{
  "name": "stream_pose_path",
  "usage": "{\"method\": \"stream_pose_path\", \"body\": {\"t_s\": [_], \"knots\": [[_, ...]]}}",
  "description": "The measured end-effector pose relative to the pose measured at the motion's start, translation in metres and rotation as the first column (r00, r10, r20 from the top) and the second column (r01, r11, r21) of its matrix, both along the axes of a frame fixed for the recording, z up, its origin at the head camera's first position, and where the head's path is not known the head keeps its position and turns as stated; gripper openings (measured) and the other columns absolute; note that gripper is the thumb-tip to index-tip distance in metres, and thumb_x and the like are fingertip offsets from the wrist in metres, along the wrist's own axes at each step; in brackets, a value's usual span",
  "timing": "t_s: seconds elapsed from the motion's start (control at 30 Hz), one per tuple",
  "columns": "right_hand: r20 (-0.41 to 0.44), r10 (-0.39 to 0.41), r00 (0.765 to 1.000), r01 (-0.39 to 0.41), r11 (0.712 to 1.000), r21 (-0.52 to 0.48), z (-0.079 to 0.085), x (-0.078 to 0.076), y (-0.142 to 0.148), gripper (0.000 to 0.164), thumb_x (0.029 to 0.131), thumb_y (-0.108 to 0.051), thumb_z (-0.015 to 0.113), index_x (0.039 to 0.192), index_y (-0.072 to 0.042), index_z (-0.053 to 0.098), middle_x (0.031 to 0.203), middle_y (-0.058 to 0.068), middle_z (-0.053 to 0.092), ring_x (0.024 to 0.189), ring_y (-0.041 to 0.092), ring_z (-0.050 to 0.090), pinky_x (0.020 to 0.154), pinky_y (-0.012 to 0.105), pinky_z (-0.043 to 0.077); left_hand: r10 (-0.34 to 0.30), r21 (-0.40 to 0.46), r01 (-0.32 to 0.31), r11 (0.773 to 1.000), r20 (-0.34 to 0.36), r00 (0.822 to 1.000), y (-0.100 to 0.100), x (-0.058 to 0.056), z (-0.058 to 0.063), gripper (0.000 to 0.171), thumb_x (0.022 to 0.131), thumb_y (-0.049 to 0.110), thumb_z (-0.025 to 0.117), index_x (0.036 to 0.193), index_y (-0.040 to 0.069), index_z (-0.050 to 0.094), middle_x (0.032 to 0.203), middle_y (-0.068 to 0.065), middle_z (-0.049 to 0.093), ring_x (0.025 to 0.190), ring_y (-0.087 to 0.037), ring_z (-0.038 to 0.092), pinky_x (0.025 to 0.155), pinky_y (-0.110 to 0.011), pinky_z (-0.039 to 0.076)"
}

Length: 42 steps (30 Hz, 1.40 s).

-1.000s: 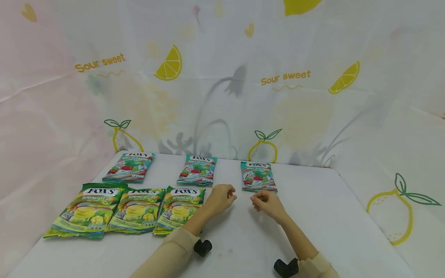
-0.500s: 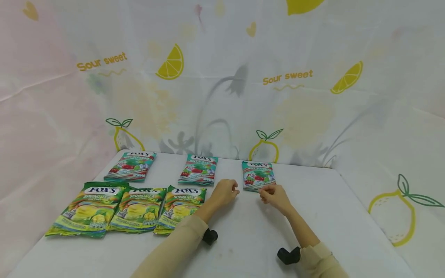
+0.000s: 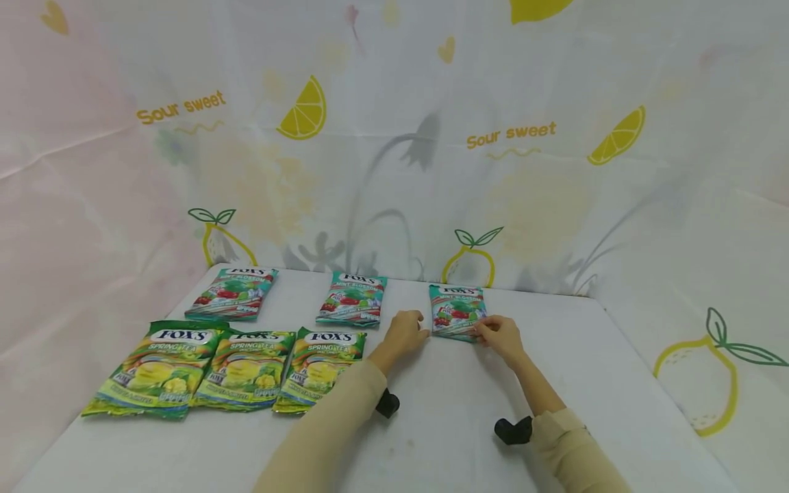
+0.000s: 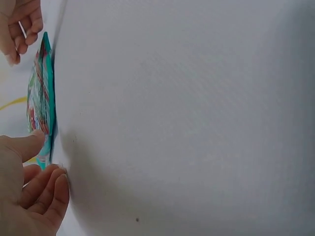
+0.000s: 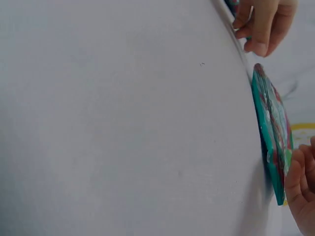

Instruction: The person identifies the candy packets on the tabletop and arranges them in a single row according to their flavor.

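Observation:
A teal candy bag [image 3: 458,311] printed "Fox's Mint Blossom" lies flat at the back of the table, right of centre. My right hand [image 3: 502,335] is at its lower right corner, the loosely bent fingertips overlapping the bag's edge in the head view. Just off the lower left corner is my left hand [image 3: 403,333], fingers relaxed and holding nothing. In the left wrist view the left thumb [image 4: 30,145] overlaps the end of the bag [image 4: 42,93]. Seen from the right wrist, the bag [image 5: 271,128] stretches between both hands.
Two more teal bags, one in the middle [image 3: 351,299] and one at the left [image 3: 233,294], share the back row. Green "Spring Tea" bags, at the left [image 3: 157,370], middle [image 3: 243,370] and right [image 3: 317,363], lie in front. A lemon-print cloth [image 3: 394,137] hangs behind the white table [image 3: 592,397].
Both hands have moved forward toward the right-hand teal bag. The right hand has also shifted right, to the bag's lower right corner. The bags have stayed in place.

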State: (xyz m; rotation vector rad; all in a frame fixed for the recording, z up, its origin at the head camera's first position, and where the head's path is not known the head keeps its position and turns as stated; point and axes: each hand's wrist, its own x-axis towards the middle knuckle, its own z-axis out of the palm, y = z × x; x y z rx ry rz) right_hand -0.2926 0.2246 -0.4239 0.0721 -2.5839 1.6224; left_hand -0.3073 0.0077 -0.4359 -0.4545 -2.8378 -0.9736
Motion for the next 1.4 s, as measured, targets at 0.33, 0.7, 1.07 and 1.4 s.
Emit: {"method": "stream_pose_path", "body": {"t_s": [0.33, 0.7, 1.07, 1.4], "knots": [[-0.033, -0.101, 0.994, 0.103, 0.993, 0.060, 0.002, -0.012, 0.016, 0.022, 0.088, -0.006, 0.062, 0.097, 0.015, 0.062, 0.074, 0.008, 0.064, 0.058, 0.006, 0.055, 0.054, 0.022, 0.050, 0.071, 0.141, -0.075, 0.987, 0.028, 0.997, 0.002, -0.005, 0.001, 0.032, 0.084, 0.016, 0.070, 0.104, -0.008, 0.064, 0.086, -0.015, 0.066, 0.083, -0.027, 0.062, 0.076, -0.039, 0.051], [0.094, -0.183, 0.979, 0.171, 0.978, 0.121, -0.011, -0.016, 0.021, 0.033, 0.089, -0.016, 0.063, 0.108, 0.011, 0.058, 0.109, 0.028, 0.061, 0.066, 0.009, 0.057, 0.055, 0.021, 0.049, 0.059, 0.154, -0.069, 0.986, 0.065, 0.996, 0.015, -0.008, -0.007, 0.037, 0.085, 0.020, 0.070, 0.104, -0.010, 0.063, 0.094, -0.016, 0.064, 0.087, -0.027, 0.060, 0.078, -0.038, 0.050], [0.116, -0.165, 0.979, 0.148, 0.978, 0.144, -0.015, -0.018, 0.017, 0.037, 0.089, -0.015, 0.061, 0.113, 0.013, 0.058, 0.111, 0.029, 0.060, 0.081, 0.021, 0.059, 0.056, 0.022, 0.049, -0.084, 0.049, 0.083, 0.995, 0.021, 0.996, 0.040, -0.108, -0.114, 0.044, 0.088, 0.045, 0.061, 0.088, 0.001, 0.061, 0.079, -0.004, 0.055, 0.071, -0.016, 0.047, 0.062, -0.030, 0.042], [0.157, -0.136, 0.978, 0.122, 0.988, 0.092, -0.015, -0.015, 0.021, 0.037, 0.087, -0.012, 0.065, 0.111, 0.016, 0.059, 0.106, 0.026, 0.061, 0.067, 0.009, 0.051, 0.056, 0.021, 0.045, 0.004, 0.168, -0.018, 0.986, 0.082, 0.997, 0.054, -0.178, -0.195, 0.045, 0.081, 0.043, 0.068, 0.101, 0.003, 0.068, 0.087, -0.002, 0.063, 0.077, -0.015, 0.056, 0.064, -0.030, 0.048]]}}
